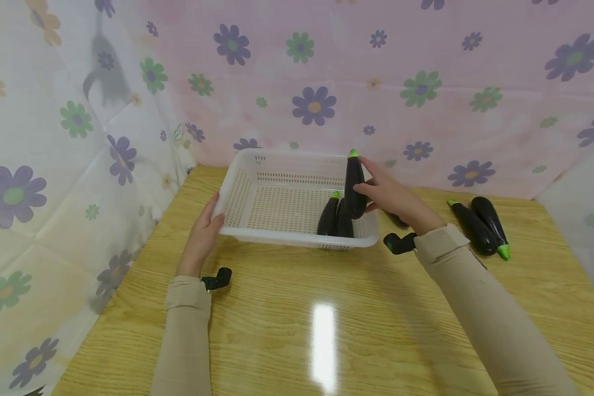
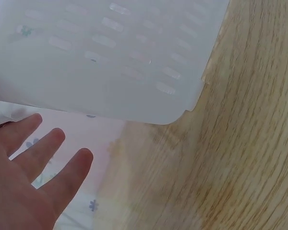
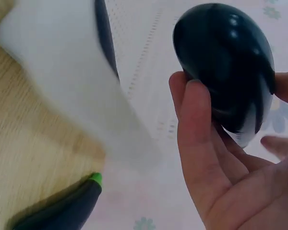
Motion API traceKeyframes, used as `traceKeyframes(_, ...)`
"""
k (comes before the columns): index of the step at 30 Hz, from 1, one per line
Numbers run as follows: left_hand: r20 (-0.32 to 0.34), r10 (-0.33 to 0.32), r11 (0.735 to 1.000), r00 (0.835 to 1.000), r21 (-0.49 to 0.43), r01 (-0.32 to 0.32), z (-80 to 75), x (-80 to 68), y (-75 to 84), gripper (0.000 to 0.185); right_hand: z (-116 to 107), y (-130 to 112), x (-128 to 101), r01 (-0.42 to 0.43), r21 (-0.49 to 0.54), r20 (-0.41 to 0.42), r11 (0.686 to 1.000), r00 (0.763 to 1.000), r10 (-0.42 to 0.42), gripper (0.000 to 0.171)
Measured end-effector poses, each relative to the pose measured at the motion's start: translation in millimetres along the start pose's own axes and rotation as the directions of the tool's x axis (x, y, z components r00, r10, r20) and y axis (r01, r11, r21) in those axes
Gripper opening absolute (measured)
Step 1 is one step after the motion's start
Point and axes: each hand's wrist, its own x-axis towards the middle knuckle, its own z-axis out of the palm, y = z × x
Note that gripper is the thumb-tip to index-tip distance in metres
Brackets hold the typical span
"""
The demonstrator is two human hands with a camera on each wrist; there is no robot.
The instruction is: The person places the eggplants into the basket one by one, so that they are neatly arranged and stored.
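Note:
My right hand holds a dark eggplant, green tip upward, between thumb and fingers above the right end of a white plastic basket. In the right wrist view its rounded end shows between the fingertips. Two eggplants, a left one and a right one, lie inside the basket's right end. At the basket's left end, my left hand touches the outside of the rim. Its visible fingers are spread and fairly straight in the left wrist view; the thumb is mostly out of that view.
Another eggplant lies just right of the basket, partly hidden by my right hand. Two more, one beside the other, the nearer and the farther, rest farther right on the wooden table. A flowered cloth hangs behind.

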Motion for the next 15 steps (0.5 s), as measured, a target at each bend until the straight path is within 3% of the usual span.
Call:
traceKeyframes(7, -0.027, -0.014, 1.000, 1.000, -0.019, 0.014, 0.4, 4.9, -12.4, 0.052, 9, -12, 30, -0.104, -0.120, 0.108, 0.987, 0.987, 0.117, 0.055)
traceKeyframes(15, 0.005, 0.003, 0.998, 1.000, -0.055, -0.003, 2.3, -3.1, 6.9, 0.054, 34, -15, 61, -0.137, -0.085, 0.153, 0.987, 0.977, 0.149, 0.054)
